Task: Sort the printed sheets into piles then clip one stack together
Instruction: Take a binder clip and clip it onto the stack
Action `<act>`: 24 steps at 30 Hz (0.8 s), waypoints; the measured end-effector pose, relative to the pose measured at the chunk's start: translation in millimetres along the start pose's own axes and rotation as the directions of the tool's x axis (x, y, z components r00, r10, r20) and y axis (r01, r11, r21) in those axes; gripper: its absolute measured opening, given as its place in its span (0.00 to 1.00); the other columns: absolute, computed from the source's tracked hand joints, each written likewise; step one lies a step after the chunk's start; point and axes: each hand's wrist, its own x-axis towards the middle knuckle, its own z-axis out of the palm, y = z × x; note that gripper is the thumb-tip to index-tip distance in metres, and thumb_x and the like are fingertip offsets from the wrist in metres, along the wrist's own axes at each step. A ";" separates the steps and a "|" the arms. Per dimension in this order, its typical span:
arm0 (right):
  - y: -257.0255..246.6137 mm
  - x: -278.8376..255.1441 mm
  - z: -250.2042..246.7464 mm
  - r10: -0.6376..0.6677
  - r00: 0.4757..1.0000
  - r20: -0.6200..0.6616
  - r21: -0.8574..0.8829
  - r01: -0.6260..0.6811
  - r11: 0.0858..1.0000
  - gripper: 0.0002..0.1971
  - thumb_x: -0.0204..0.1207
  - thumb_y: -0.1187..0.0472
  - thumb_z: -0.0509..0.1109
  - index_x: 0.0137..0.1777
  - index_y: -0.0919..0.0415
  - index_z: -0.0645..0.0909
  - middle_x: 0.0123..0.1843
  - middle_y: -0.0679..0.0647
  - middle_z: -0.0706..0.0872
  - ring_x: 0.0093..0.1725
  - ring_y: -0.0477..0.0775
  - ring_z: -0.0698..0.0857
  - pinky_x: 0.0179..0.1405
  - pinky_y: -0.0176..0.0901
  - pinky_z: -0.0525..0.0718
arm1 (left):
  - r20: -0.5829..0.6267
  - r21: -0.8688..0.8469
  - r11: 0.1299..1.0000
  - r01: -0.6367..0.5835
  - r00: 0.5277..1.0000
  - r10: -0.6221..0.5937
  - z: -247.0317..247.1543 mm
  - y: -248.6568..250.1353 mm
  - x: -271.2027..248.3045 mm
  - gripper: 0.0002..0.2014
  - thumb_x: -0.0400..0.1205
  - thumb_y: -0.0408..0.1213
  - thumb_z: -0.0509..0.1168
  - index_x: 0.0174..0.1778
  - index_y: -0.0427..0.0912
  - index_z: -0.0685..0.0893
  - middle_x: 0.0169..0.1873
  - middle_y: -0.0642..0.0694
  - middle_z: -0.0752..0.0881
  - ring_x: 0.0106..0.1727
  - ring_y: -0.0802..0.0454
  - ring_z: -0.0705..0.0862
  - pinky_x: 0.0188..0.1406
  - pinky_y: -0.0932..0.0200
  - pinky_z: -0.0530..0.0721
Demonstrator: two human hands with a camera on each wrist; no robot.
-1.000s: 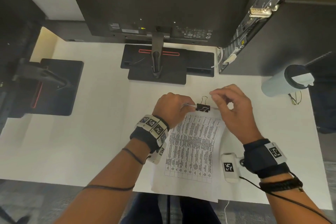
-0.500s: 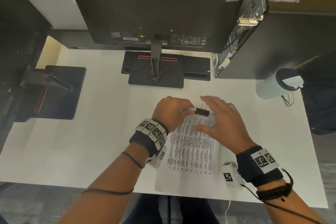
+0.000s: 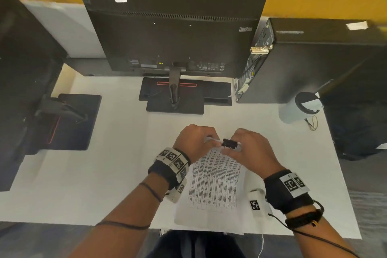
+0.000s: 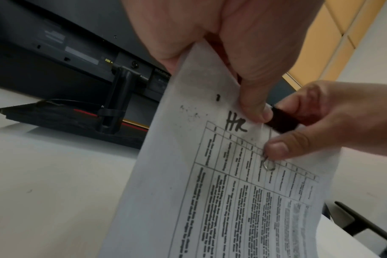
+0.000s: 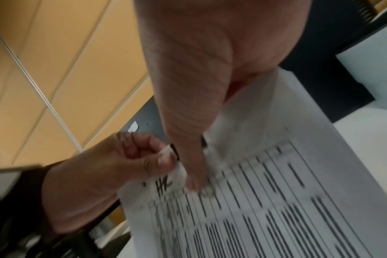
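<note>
A stack of printed sheets [image 3: 213, 182] with a table of text and "HR" handwritten at the top [image 4: 235, 123] has its far edge lifted off the white table [image 3: 109, 174]. My left hand [image 3: 211, 141] pinches the top edge near the left corner [image 4: 252, 108]. A black binder clip [image 3: 229, 143] sits on that top edge. My right hand [image 3: 232, 148] pinches the clip [image 4: 281, 123], thumb on the front of the sheets, where the clip's wire handle [image 4: 269, 165] lies flat. The right wrist view is blurred.
A black monitor [image 3: 173, 33] on its stand [image 3: 174, 100] is straight ahead. A black computer tower [image 3: 310, 63] stands at the right, with a lidded white cup [image 3: 297, 109] before it. Another monitor base [image 3: 69, 121] is at the left. The sheets reach the table's near edge [image 3: 125, 225].
The clip's wire handles stood upright a second ago; now the front one lies folded on the sheet. My right hand spread open over the paper, then closed on the clip. The left hand kept its hold.
</note>
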 end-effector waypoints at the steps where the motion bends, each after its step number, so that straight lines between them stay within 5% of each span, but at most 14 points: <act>1: 1.9 0.7 -4.7 0.048 0.997 0.063 0.011 -0.049 0.999 0.16 0.74 0.35 0.79 0.48 0.46 0.89 0.45 0.40 0.85 0.41 0.46 0.84 0.38 0.40 0.78 | -0.003 -0.030 0.999 0.024 1.000 -0.024 -1.2 1.7 -0.5 0.07 0.81 0.50 0.75 0.43 0.52 0.94 0.34 0.56 0.91 0.35 0.56 0.88 0.39 0.48 0.90; 5: 30.8 -11.4 -14.3 0.175 0.979 0.108 0.455 -0.205 0.867 0.08 0.71 0.47 0.86 0.44 0.48 0.92 0.36 0.41 0.91 0.35 0.40 0.87 0.35 0.35 0.81 | -0.039 -0.215 0.970 0.117 0.991 -0.128 -10.1 2.1 4.4 0.05 0.76 0.48 0.80 0.39 0.53 0.94 0.34 0.59 0.92 0.40 0.58 0.90 0.47 0.48 0.91; 8: 53.3 -39.9 7.8 0.264 0.952 0.157 0.843 -0.268 0.467 0.17 0.76 0.62 0.84 0.64 0.58 0.90 0.55 0.49 0.96 0.57 0.48 0.94 0.62 0.42 0.89 | -0.078 -0.413 0.897 0.160 0.975 -0.210 -17.0 -0.3 13.1 0.08 0.71 0.47 0.85 0.37 0.52 0.93 0.37 0.56 0.94 0.45 0.55 0.92 0.60 0.43 0.90; 9: 53.8 -50.0 22.0 0.243 0.948 0.207 0.855 -0.296 0.426 0.19 0.79 0.63 0.81 0.70 0.59 0.87 0.62 0.50 0.95 0.63 0.49 0.93 0.70 0.47 0.87 | -0.105 -0.459 0.874 0.158 0.968 -0.229 -17.3 -2.2 15.9 0.09 0.70 0.46 0.86 0.37 0.50 0.93 0.38 0.55 0.94 0.47 0.54 0.93 0.63 0.43 0.89; 11: 53.3 -66.7 56.2 0.229 0.937 0.264 0.828 -0.342 0.444 0.19 0.86 0.58 0.74 0.75 0.54 0.83 0.69 0.45 0.91 0.69 0.47 0.89 0.75 0.50 0.83 | -0.161 -0.527 0.833 0.166 0.944 -0.290 -14.9 -7.6 20.9 0.12 0.68 0.44 0.87 0.39 0.47 0.91 0.41 0.53 0.95 0.48 0.54 0.93 0.64 0.42 0.89; 14: 60.7 -72.7 93.0 0.389 0.895 0.219 0.823 -0.384 0.419 0.15 0.90 0.56 0.68 0.74 0.52 0.82 0.69 0.46 0.91 0.68 0.48 0.89 0.74 0.51 0.84 | -0.176 -0.548 0.779 0.303 0.869 -0.462 1.2 -25.5 22.6 0.25 0.71 0.45 0.85 0.60 0.49 0.84 0.56 0.47 0.93 0.56 0.49 0.92 0.65 0.43 0.89; 17: 64.4 -60.0 98.0 0.529 0.822 0.213 0.812 -0.450 0.372 0.10 0.90 0.58 0.66 0.68 0.56 0.82 0.65 0.54 0.91 0.61 0.52 0.90 0.65 0.53 0.89 | 0.058 -0.379 0.704 0.600 0.775 -0.629 28.8 -50.3 7.9 0.41 0.74 0.48 0.83 0.80 0.47 0.69 0.75 0.42 0.80 0.72 0.42 0.83 0.74 0.45 0.82; 20: 71.2 -40.7 90.3 0.585 0.787 0.198 0.803 -0.472 0.363 0.09 0.90 0.63 0.64 0.65 0.59 0.82 0.59 0.53 0.91 0.54 0.47 0.90 0.46 0.38 0.85 | 0.228 -0.063 0.816 0.574 0.805 -0.548 57.8 -65.2 -17.7 0.37 0.76 0.48 0.79 0.80 0.45 0.74 0.75 0.45 0.79 0.72 0.45 0.82 0.75 0.48 0.81; 24: 86.4 -17.9 85.3 0.643 0.750 0.151 0.839 -0.441 0.317 0.18 0.86 0.66 0.70 0.74 0.59 0.77 0.63 0.55 0.89 0.53 0.51 0.91 0.42 0.41 0.88 | 0.227 -0.069 0.855 0.514 0.842 -0.489 78.8 -65.1 -39.6 0.38 0.79 0.44 0.77 0.84 0.44 0.69 0.72 0.47 0.77 0.71 0.48 0.81 0.72 0.55 0.81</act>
